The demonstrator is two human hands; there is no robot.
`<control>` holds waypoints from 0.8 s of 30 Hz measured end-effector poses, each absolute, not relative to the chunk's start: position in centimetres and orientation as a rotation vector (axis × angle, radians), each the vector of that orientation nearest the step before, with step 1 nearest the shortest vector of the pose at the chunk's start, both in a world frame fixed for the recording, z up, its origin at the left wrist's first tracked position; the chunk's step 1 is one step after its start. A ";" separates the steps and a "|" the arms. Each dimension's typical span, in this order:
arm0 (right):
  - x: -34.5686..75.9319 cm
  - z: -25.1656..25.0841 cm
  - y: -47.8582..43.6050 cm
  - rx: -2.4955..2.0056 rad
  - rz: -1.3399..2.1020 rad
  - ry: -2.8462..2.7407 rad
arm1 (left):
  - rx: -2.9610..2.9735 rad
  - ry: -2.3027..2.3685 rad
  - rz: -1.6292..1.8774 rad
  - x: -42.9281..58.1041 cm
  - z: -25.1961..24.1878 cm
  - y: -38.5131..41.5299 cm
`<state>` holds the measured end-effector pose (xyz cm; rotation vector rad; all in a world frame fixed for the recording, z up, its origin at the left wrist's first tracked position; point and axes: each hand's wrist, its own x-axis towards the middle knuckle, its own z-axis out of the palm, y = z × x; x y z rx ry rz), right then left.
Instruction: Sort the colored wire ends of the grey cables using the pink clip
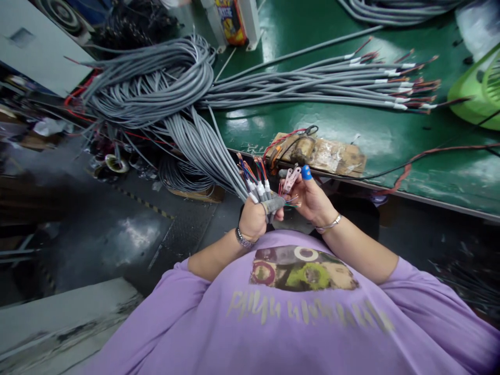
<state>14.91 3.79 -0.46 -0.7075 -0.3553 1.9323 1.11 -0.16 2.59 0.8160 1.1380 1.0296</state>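
Observation:
My left hand (253,217) is closed around a bundle of grey cables (219,156). White sleeves (260,188) and bared coloured wires stick up above the fist. One grey cable end (275,204) lies crosswise over this hand, its thin coloured wires (292,202) fanned toward my right hand. My right hand (310,200) pinches a small pink clip-like tool (292,179) with holes in it, close to those wires. A blue finger cot (307,172) covers one of its fingertips. Whether the tool touches the wires, I cannot tell.
A large coil of grey cable (156,88) lies on the green bench (250,125), its stripped ends (414,86) stretching right. Near the bench edge sits a wooden block (336,156) with wires. A green basket (478,86) stands at right; more cable coils (187,174) lie below.

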 end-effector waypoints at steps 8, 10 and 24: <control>14.8 -0.8 4.3 -0.752 1.911 -0.279 | 0.811 1.186 1.027 1.5 2.5 0.0; 14.8 -0.9 4.3 -0.745 1.912 -0.299 | 0.805 1.188 1.021 1.5 2.4 0.0; 15.2 -0.4 3.9 -0.741 1.963 -0.430 | 0.829 1.144 1.136 0.6 2.6 -1.2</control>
